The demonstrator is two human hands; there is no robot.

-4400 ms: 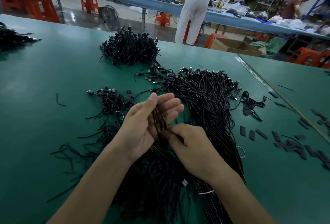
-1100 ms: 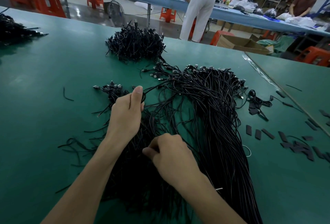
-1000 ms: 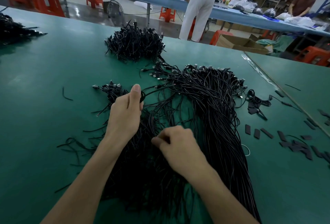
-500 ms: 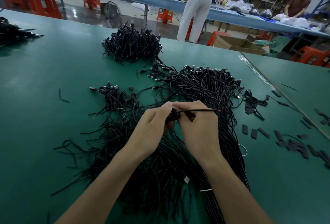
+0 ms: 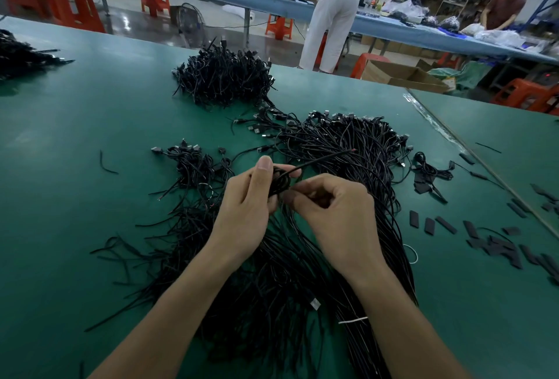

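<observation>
Grip closed: left hand (image 5: 244,212) and right hand (image 5: 337,223) both pinch one coiled black cable (image 5: 281,180)

The left hand (image 5: 245,212) grips a coiled cable (image 5: 279,180), and the right hand (image 5: 335,221) pinches it just beside. Its end (image 5: 326,158) juts up and right from the grip. Below the grip lies a pile (image 5: 363,167) of cables, well to the right strips (image 5: 444,224), and beyond a heap (image 5: 223,76).

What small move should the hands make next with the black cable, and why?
Probably the right hand wraps the free end round the small coil that the left hand grips: the end sticks out loose, so the coil is not yet secured.
</observation>
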